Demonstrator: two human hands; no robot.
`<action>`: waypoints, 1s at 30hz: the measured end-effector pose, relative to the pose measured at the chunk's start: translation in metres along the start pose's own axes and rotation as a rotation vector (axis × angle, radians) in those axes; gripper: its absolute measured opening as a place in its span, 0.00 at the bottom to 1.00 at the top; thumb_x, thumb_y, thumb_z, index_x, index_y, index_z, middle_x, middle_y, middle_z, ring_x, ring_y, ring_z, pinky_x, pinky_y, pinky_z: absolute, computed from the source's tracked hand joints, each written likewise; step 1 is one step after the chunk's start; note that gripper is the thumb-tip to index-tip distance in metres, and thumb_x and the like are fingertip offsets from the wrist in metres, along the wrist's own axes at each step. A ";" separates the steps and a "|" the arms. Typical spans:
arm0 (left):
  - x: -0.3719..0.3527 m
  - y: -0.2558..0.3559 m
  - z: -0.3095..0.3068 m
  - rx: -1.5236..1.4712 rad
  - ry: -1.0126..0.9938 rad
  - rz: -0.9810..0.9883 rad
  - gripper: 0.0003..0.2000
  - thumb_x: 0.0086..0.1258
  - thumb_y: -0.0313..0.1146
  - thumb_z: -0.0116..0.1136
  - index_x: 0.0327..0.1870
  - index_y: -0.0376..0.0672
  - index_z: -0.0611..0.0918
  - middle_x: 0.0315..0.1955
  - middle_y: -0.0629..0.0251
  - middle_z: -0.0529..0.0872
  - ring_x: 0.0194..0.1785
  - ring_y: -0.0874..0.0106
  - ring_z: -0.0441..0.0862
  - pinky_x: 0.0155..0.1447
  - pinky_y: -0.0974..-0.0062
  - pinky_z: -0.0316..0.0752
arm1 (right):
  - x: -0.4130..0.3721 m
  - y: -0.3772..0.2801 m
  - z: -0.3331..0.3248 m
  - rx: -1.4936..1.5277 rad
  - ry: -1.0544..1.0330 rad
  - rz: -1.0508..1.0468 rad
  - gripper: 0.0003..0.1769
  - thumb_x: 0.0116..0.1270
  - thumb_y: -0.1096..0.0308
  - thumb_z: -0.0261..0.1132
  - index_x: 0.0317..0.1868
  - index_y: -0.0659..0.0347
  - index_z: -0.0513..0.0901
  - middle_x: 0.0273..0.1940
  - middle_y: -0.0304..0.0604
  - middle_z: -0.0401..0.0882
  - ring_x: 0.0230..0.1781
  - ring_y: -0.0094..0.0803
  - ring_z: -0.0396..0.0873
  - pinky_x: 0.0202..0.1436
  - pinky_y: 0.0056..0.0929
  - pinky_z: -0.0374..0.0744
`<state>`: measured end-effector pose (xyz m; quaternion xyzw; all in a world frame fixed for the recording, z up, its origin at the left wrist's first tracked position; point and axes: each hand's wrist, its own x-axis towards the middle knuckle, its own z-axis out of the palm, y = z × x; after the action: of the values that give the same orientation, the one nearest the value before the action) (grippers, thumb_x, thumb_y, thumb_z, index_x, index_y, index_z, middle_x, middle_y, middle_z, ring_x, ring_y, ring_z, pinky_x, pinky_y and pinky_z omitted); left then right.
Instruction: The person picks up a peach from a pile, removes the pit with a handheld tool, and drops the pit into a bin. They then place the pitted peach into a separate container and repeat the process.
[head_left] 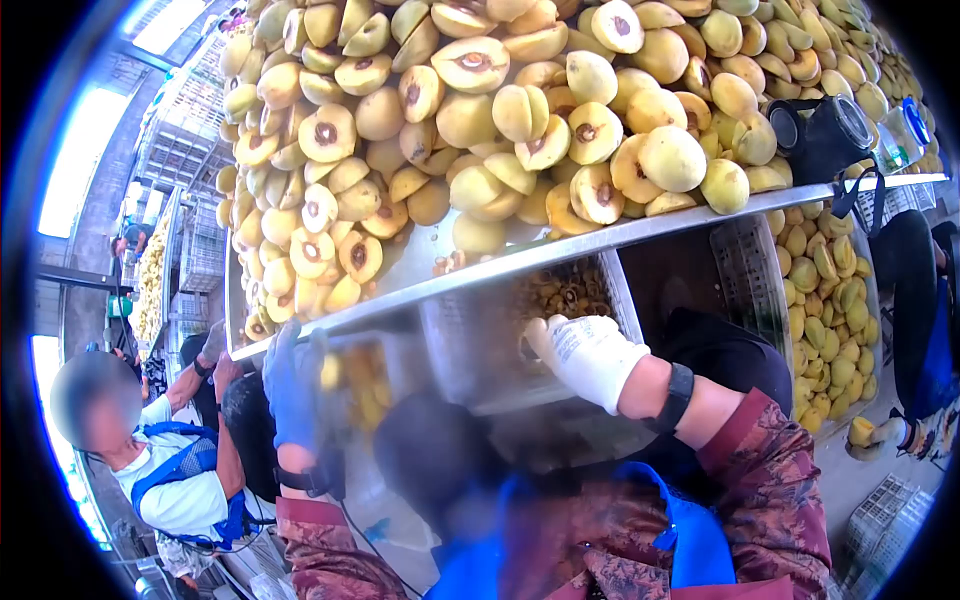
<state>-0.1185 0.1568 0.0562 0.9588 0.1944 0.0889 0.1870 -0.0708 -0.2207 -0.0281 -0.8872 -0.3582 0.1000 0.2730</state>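
My left hand [290, 390], in a blue glove, is smeared by motion just below the front edge of the metal table [460, 275]. A yellow blur, likely a peach half [331, 372], shows right beside its fingers. My right hand [590, 355] wears a white glove and is held over a crate [622, 300] of brown pits [570, 295]. Its fingers are curled together at the left; I cannot tell what they hold. Above both hands, yellow peaches and peach halves [475, 65] are heaped on the table, several with the pit showing.
A crate of peaches [830, 310] stands at the right under the table. Below my left hand is a blurred crate of yellow fruit [368, 395]. A black cup-like container [835, 130] sits at the table's right edge. Another person [180, 460] sits at the left; a gloved hand [880, 440] shows at right.
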 end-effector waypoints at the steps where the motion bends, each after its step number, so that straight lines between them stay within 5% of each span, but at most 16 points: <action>1: 0.002 0.015 0.004 -0.176 0.011 0.047 0.27 0.69 0.37 0.65 0.65 0.32 0.74 0.61 0.57 0.76 0.63 0.69 0.74 0.66 0.73 0.70 | 0.002 -0.001 -0.003 0.023 0.018 -0.006 0.08 0.67 0.67 0.56 0.45 0.59 0.73 0.33 0.51 0.82 0.32 0.49 0.84 0.33 0.45 0.81; 2: 0.000 0.040 0.009 -0.070 0.013 0.284 0.27 0.68 0.37 0.66 0.65 0.32 0.74 0.61 0.56 0.76 0.64 0.69 0.73 0.66 0.72 0.70 | 0.005 -0.003 -0.009 -0.036 0.026 0.034 0.07 0.66 0.68 0.56 0.44 0.58 0.73 0.31 0.50 0.81 0.30 0.49 0.84 0.31 0.45 0.80; 4: 0.014 0.084 0.039 -0.164 -0.008 0.442 0.28 0.67 0.37 0.67 0.65 0.35 0.74 0.62 0.55 0.77 0.66 0.66 0.73 0.68 0.70 0.68 | 0.009 -0.001 -0.010 -0.022 0.068 0.065 0.07 0.66 0.68 0.57 0.42 0.59 0.73 0.30 0.50 0.81 0.29 0.49 0.84 0.30 0.45 0.80; 5: 0.029 0.102 0.061 -0.367 -0.037 0.358 0.28 0.66 0.37 0.68 0.65 0.36 0.75 0.62 0.54 0.77 0.67 0.64 0.72 0.69 0.68 0.67 | 0.011 0.001 -0.010 -0.017 0.092 0.081 0.07 0.66 0.68 0.58 0.41 0.59 0.72 0.30 0.49 0.81 0.29 0.49 0.84 0.29 0.45 0.80; 7: 0.050 0.150 0.082 -0.280 -0.016 0.714 0.30 0.63 0.40 0.69 0.65 0.38 0.75 0.62 0.52 0.78 0.70 0.59 0.70 0.72 0.64 0.64 | 0.014 0.000 -0.014 -0.041 0.150 0.041 0.07 0.63 0.68 0.59 0.39 0.60 0.71 0.28 0.51 0.80 0.26 0.49 0.83 0.27 0.44 0.79; 9: 0.065 0.186 0.101 -0.160 -0.121 0.738 0.32 0.60 0.44 0.71 0.64 0.38 0.76 0.62 0.49 0.77 0.71 0.54 0.68 0.74 0.62 0.61 | 0.012 -0.001 -0.018 -0.049 0.169 0.021 0.09 0.62 0.68 0.61 0.39 0.61 0.71 0.27 0.52 0.79 0.25 0.50 0.83 0.26 0.44 0.79; 11: 0.085 0.190 0.128 -0.222 -0.283 0.731 0.32 0.60 0.42 0.71 0.64 0.36 0.75 0.58 0.49 0.80 0.66 0.56 0.73 0.71 0.64 0.65 | 0.012 -0.002 -0.017 -0.024 0.133 0.044 0.12 0.58 0.69 0.64 0.40 0.62 0.70 0.27 0.54 0.79 0.25 0.50 0.82 0.26 0.45 0.78; 13: 0.086 0.201 0.123 -0.442 -0.479 0.475 0.31 0.58 0.36 0.71 0.63 0.36 0.74 0.54 0.56 0.82 0.59 0.63 0.78 0.65 0.69 0.70 | 0.011 -0.006 -0.025 0.020 0.108 0.029 0.11 0.60 0.70 0.63 0.39 0.61 0.70 0.27 0.54 0.78 0.25 0.51 0.82 0.26 0.46 0.78; 16: 0.085 0.193 0.121 -0.551 -0.452 0.374 0.27 0.58 0.29 0.69 0.61 0.36 0.75 0.51 0.62 0.82 0.54 0.69 0.80 0.59 0.75 0.74 | 0.012 -0.005 -0.017 0.094 0.175 -0.007 0.10 0.62 0.68 0.61 0.39 0.61 0.70 0.29 0.56 0.79 0.28 0.54 0.81 0.29 0.47 0.78; 20: 0.080 0.156 0.115 -1.248 -0.376 0.125 0.20 0.63 0.25 0.61 0.57 0.34 0.76 0.45 0.56 0.83 0.46 0.65 0.83 0.49 0.71 0.81 | 0.020 -0.007 -0.022 0.325 0.182 0.060 0.14 0.65 0.65 0.62 0.46 0.63 0.72 0.35 0.57 0.81 0.36 0.56 0.81 0.40 0.48 0.78; 21: 0.060 0.171 0.090 -1.317 -0.458 -0.126 0.19 0.66 0.26 0.56 0.58 0.34 0.75 0.47 0.55 0.83 0.46 0.64 0.83 0.49 0.67 0.82 | 0.022 -0.009 -0.026 0.407 0.166 0.092 0.14 0.65 0.66 0.62 0.47 0.63 0.72 0.35 0.58 0.81 0.37 0.56 0.81 0.41 0.46 0.78; 25: 0.035 0.130 0.103 -1.567 -0.402 -0.086 0.21 0.70 0.39 0.54 0.58 0.34 0.76 0.50 0.57 0.82 0.53 0.64 0.82 0.57 0.68 0.79 | 0.029 -0.021 -0.033 0.575 0.177 0.114 0.19 0.64 0.68 0.65 0.53 0.60 0.71 0.40 0.57 0.80 0.36 0.55 0.82 0.41 0.42 0.79; 27: 0.026 0.121 0.110 -1.600 -0.435 -0.206 0.23 0.76 0.47 0.52 0.58 0.35 0.77 0.51 0.56 0.84 0.52 0.62 0.84 0.55 0.60 0.82 | 0.034 -0.024 -0.032 0.643 0.189 0.107 0.21 0.64 0.68 0.65 0.56 0.59 0.70 0.42 0.56 0.80 0.35 0.55 0.81 0.41 0.42 0.79; 28: 0.016 0.123 0.115 -1.602 -0.399 -0.109 0.23 0.76 0.47 0.51 0.57 0.34 0.77 0.50 0.55 0.84 0.51 0.62 0.84 0.55 0.62 0.82 | 0.036 -0.025 -0.033 0.635 0.175 0.087 0.26 0.65 0.60 0.64 0.55 0.69 0.69 0.41 0.65 0.80 0.44 0.61 0.79 0.48 0.52 0.76; 30: 0.001 0.135 0.106 -1.505 -0.448 -0.022 0.24 0.76 0.48 0.47 0.59 0.34 0.75 0.51 0.57 0.82 0.52 0.66 0.82 0.56 0.67 0.79 | 0.038 -0.027 -0.029 0.587 0.209 0.073 0.26 0.65 0.59 0.64 0.55 0.68 0.69 0.40 0.65 0.80 0.43 0.61 0.79 0.47 0.52 0.76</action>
<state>-0.0461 0.0076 0.0120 0.5674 0.0491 -0.0008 0.8220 -0.0483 -0.1905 0.0115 -0.7884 -0.2519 0.1170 0.5490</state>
